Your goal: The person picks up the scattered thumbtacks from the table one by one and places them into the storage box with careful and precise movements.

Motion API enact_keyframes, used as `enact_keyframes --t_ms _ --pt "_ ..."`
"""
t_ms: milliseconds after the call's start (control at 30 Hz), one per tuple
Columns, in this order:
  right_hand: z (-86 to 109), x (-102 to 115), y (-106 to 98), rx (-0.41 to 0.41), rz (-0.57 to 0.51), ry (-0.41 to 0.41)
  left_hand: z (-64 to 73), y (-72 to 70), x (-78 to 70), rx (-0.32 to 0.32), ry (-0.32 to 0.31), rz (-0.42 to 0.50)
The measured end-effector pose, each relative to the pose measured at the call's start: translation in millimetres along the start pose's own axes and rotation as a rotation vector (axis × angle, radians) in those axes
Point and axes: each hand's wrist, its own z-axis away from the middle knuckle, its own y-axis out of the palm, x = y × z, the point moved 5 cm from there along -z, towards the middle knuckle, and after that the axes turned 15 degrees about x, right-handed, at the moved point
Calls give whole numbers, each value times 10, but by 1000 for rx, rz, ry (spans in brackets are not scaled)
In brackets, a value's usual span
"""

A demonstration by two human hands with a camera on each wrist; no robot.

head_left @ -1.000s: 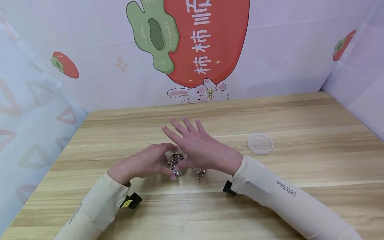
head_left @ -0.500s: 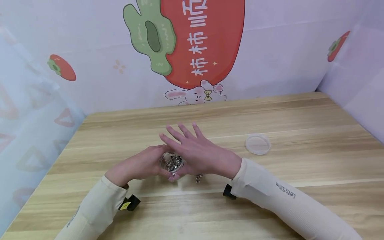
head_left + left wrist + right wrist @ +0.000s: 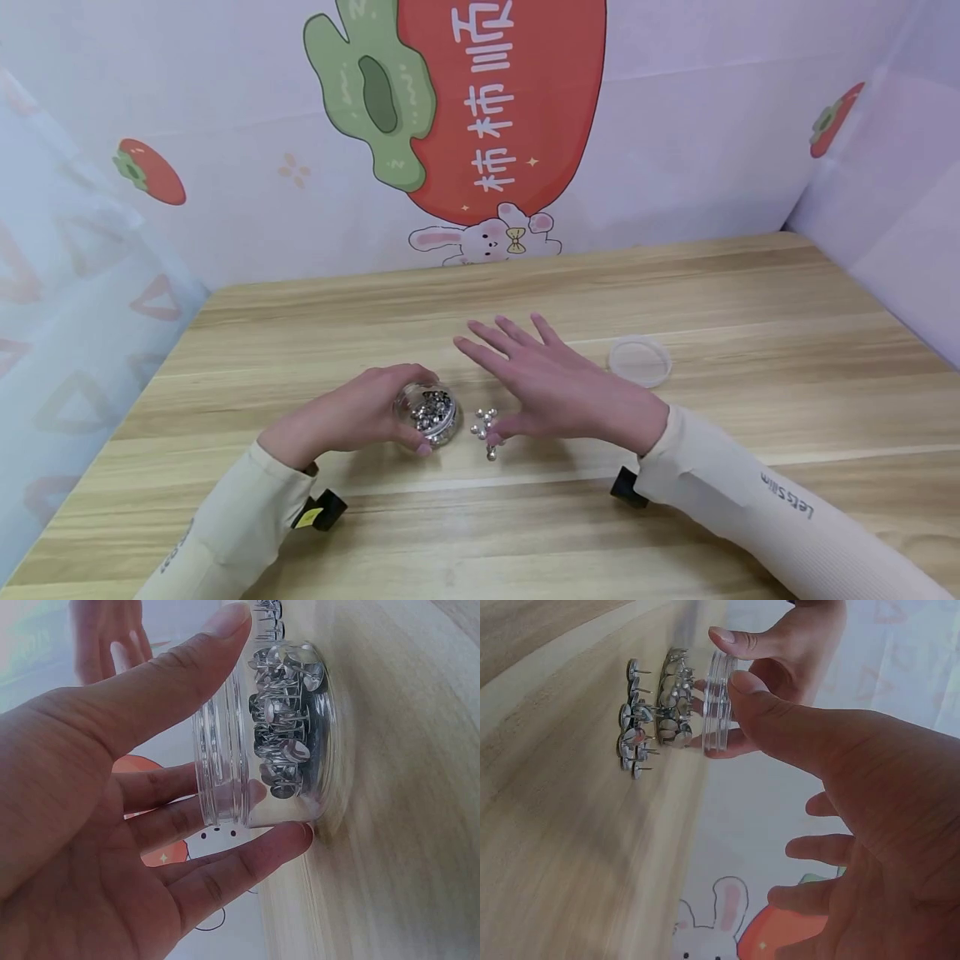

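My left hand [image 3: 360,410] grips a clear round jar [image 3: 223,780], thumb and fingers curled about its sides. The jar stands on the wooden table without its cap, and silver thumbtacks [image 3: 281,727] fill part of it. To its right a small group of loose thumbtacks [image 3: 636,735] lies on the tabletop, many with their pins pointing up. Over these hangs my right hand [image 3: 555,385], fingers spread and straight, the thumb overlapping some of the tacks in the head view. Nothing shows between its thumb and fingers in the right wrist view.
A clear round lid [image 3: 640,361] lies on the table [image 3: 480,533] behind my right wrist. Printed cloth [image 3: 697,150] with persimmons and a rabbit hangs along the table's back edge, and more cloth covers both sides.
My right hand has drawn away from the jar toward the right, uncovering the loose thumbtacks. My left hand keeps its grip on the jar in about the same place.
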Motion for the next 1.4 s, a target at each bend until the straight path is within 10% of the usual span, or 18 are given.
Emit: enact_keyframes --t_ms 900,1400 --pt "-155 5 262 44 99 -104 -1 3 1 -5 0 -10" --pt "-103 -11 82 -58 98 -85 17 -3 2 -9 2 -10"
